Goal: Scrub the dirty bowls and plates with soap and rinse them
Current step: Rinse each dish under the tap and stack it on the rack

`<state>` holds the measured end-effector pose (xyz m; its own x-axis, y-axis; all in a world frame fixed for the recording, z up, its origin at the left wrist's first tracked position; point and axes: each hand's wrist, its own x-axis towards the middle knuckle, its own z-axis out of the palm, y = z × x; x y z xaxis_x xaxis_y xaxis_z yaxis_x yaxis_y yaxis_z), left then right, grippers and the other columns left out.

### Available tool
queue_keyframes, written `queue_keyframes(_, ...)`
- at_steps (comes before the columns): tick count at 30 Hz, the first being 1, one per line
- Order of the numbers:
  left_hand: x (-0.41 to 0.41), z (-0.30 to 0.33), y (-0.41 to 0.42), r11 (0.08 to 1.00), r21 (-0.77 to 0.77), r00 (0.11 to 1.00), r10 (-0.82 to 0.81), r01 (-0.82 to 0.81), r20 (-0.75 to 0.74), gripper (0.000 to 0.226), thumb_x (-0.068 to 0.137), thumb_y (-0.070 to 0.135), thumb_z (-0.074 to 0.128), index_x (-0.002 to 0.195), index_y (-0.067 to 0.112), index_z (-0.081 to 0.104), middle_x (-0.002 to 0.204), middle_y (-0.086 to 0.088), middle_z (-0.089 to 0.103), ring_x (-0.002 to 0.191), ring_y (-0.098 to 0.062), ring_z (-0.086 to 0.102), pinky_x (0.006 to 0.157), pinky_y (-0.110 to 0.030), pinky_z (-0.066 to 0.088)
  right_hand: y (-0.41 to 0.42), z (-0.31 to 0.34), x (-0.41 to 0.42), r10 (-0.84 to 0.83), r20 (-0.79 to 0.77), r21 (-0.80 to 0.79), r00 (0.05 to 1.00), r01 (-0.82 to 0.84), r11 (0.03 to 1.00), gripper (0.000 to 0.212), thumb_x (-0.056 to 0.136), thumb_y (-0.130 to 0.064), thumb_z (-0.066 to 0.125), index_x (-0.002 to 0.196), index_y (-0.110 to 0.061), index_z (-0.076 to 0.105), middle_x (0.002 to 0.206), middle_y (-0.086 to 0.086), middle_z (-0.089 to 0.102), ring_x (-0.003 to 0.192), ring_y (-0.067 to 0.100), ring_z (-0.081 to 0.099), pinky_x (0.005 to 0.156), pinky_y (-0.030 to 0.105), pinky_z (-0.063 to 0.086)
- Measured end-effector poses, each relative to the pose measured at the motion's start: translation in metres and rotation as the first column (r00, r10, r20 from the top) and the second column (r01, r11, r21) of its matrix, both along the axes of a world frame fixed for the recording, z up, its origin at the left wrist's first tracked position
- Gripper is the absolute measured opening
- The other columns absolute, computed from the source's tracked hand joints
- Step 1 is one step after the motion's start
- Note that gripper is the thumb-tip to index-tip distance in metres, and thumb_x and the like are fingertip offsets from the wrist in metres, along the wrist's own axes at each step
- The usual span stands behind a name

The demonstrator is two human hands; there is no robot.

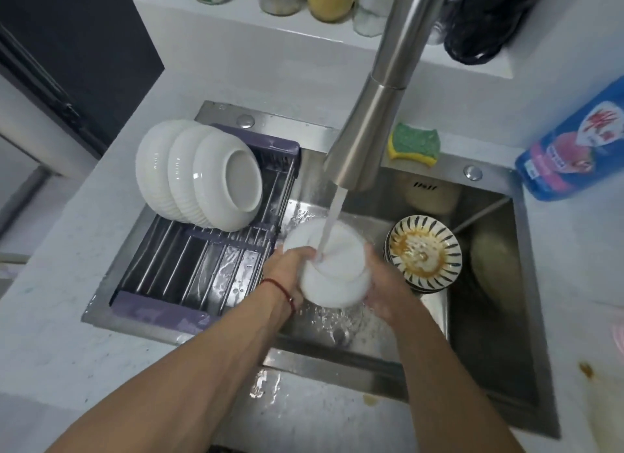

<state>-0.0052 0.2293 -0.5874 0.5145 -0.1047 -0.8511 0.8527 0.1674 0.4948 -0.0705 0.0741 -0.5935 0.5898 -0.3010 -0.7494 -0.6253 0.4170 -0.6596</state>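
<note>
Two hands around one white bowl (332, 266), held under the running stream from the faucet (374, 121), over the middle of the sink (526, 317). Left hand (287, 266) clasping the bowl's left flank, fingers curled on its wall; right hand (385, 283) cupping the right flank, fingers wrapped behind and under, thumb near the rim. Bowl blurred, apparently tipped with its base toward the camera and its mouth facing down and away, though hard to say for certain. Water striking near the foot ring, just beside the left fingertips.

Step in hand, at a guess: rinsing, no sponge in either palm. Green-and-yellow sponge (415, 145) lying on the back rim of the sink, well apart from both hands. Three white bowls (199, 175) already leaning on edge in the purple drying rack (209, 266), just to the left. Striped bowls (423, 253) stacked to the right, still smeared with orange sauce, close beside the right hand. Blue soap bottle (574, 148) lying on the counter at far right.

Key relation for the coming move: rack to the left of the held bowl, left hand nearer to it; dirty stack to the right, right hand nearer. Probably a leftward carry, bowl turned on edge to match the row, then a reach right for the next.
</note>
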Motion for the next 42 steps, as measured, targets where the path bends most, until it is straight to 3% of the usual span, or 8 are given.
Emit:
queue_keyframes(5, -0.003, -0.012, -0.022, 0.99, 0.081, 0.992, -0.12, 0.117, 0.03, 0.038, 0.091, 0.047, 0.07, 0.106, 0.012, 0.071, 0.111, -0.012, 0.074, 0.098, -0.033, 0.07, 0.085, -0.058, 0.059, 0.01, 0.025, -0.017, -0.015, 0.284, -0.292, 0.959, 0.101, 0.951, 0.027, 0.101, -0.036, 0.063, 0.113, -0.012, 0.066, 0.107, 0.005, 0.073, 0.103, 0.027, 0.068, 0.075, 0.037, 0.059)
queue_keyframes(9, 0.0, 0.007, -0.031, 0.97, -0.129, 0.978, -0.208, 0.204, -0.013, 0.077, 0.091, 0.081, 0.046, 0.114, 0.012, 0.071, 0.112, -0.015, 0.073, 0.101, -0.035, 0.072, 0.087, -0.047, 0.061, 0.034, 0.037, -0.009, 0.473, 0.126, -0.829, 0.872, -0.17, 0.533, 0.011, 0.101, -0.025, 0.062, 0.108, -0.015, 0.063, 0.088, -0.007, 0.061, 0.075, 0.004, 0.056, 0.063, 0.011, 0.039)
queue_keyframes(15, 0.018, 0.003, -0.006, 0.988, -0.037, 0.989, -0.15, 0.15, 0.005, 0.058, 0.105, 0.057, 0.045, 0.122, 0.005, 0.064, 0.103, -0.018, 0.078, 0.09, -0.038, 0.076, 0.09, -0.053, 0.061, 0.035, 0.015, -0.022, 0.838, -0.217, -0.921, 0.501, -0.389, -0.006, 0.034, 0.106, -0.044, 0.049, 0.103, -0.011, 0.059, 0.085, 0.002, 0.067, 0.068, 0.019, 0.059, 0.058, 0.03, 0.046)
queue_keyframes(19, 0.002, -0.005, 0.001, 0.998, -0.053, 0.999, -0.037, 0.039, 0.028, 0.054, 0.108, 0.055, 0.035, 0.118, 0.011, 0.065, 0.107, -0.018, 0.077, 0.089, -0.033, 0.076, 0.073, -0.043, 0.065, 0.001, 0.019, -0.016, 0.801, -0.263, -0.77, 0.538, -0.617, 0.163, 0.046, 0.106, -0.057, 0.029, 0.121, -0.02, 0.052, 0.113, 0.003, 0.065, 0.099, 0.02, 0.064, 0.086, 0.046, 0.052)
queue_keyframes(24, -0.018, -0.026, -0.017, 0.949, -0.293, 0.993, 0.111, -0.12, -0.046, 0.058, 0.107, 0.053, 0.037, 0.131, 0.008, 0.065, 0.128, -0.019, 0.071, 0.118, -0.032, 0.07, 0.11, -0.048, 0.05, 0.032, -0.014, 0.037, 0.734, -0.54, -0.684, 0.412, -0.723, -0.097, 0.08, 0.1, -0.065, -0.003, 0.164, -0.017, -0.001, 0.169, 0.008, -0.014, 0.157, 0.027, -0.013, 0.127, 0.053, -0.003)
queue_keyframes(29, -0.008, -0.045, -0.015, 0.945, -0.253, 0.977, 0.186, -0.207, -0.102, 0.058, 0.104, 0.057, 0.047, 0.114, 0.004, 0.066, 0.105, -0.021, 0.074, 0.093, -0.033, 0.075, 0.089, -0.049, 0.059, 0.028, 0.018, -0.006, 0.926, -0.25, -0.603, 0.281, -0.794, 0.078, 0.061, 0.109, -0.055, 0.011, 0.144, -0.023, 0.048, 0.14, 0.006, 0.054, 0.128, 0.024, 0.054, 0.111, 0.044, 0.042)
queue_keyframes(38, -0.019, -0.048, -0.044, 0.972, -0.176, 0.984, 0.17, -0.158, 0.059, 0.069, 0.102, 0.069, 0.032, 0.133, 0.016, 0.064, 0.125, -0.015, 0.073, 0.119, -0.027, 0.069, 0.102, -0.042, 0.056, 0.012, -0.031, 0.045, 0.807, -0.517, -0.753, 0.286, -0.6, -0.27, 0.06, 0.108, -0.044, 0.009, 0.164, -0.021, 0.007, 0.171, 0.001, -0.001, 0.157, 0.027, -0.008, 0.127, 0.055, 0.002)
queue_keyframes(42, -0.003, -0.053, -0.026, 0.967, -0.169, 0.977, 0.202, -0.188, 0.067, 0.075, 0.1, 0.071, 0.03, 0.131, 0.011, 0.063, 0.111, -0.022, 0.074, 0.106, -0.032, 0.074, 0.09, -0.038, 0.062, 0.007, -0.014, 0.016, 0.962, -0.253, -0.754, 0.104, -0.644, -0.128, 0.044, 0.11, -0.037, 0.029, 0.142, -0.018, 0.053, 0.149, 0.006, 0.051, 0.142, 0.024, 0.044, 0.121, 0.051, 0.034)
